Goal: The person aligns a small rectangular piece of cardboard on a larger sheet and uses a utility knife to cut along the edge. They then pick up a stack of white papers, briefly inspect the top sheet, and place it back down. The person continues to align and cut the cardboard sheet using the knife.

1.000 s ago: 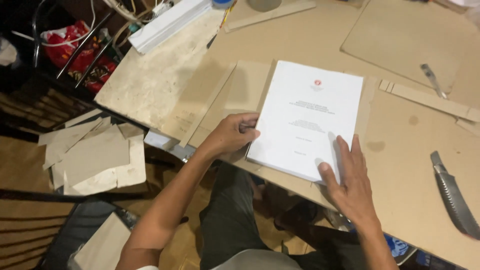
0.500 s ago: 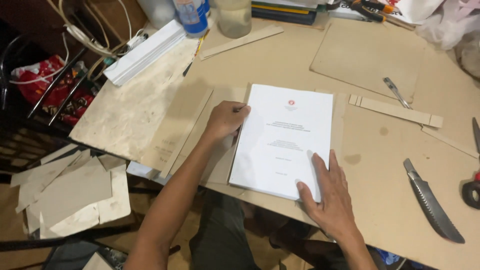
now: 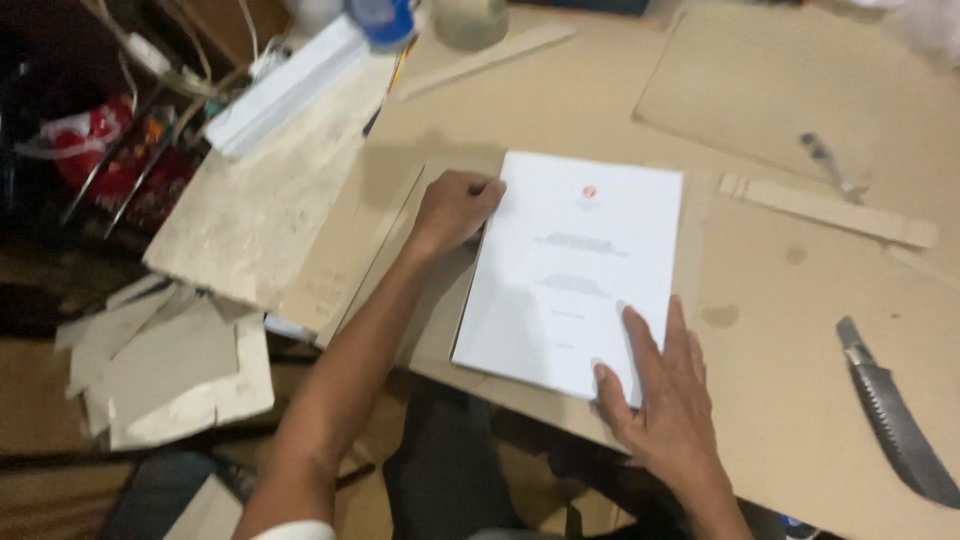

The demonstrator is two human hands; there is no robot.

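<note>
A thick white stack of paper, with a small red mark and faint print on its top sheet, lies on a brown cardboard sheet on the table. My left hand curls against the stack's upper left edge, fingers bent at its side. My right hand lies flat on the stack's near right corner, fingers spread on the top sheet. Neither hand lifts the stack off the cardboard.
A serrated knife lies at the right. A cardboard strip and a small metal tool lie beyond the stack. A worn board juts out at left, with cardboard offcuts below. A bottle stands at the back.
The view has shifted and come closer. My left hand has slid up along the stack's left edge. My right hand stays pressed on the near right corner.
</note>
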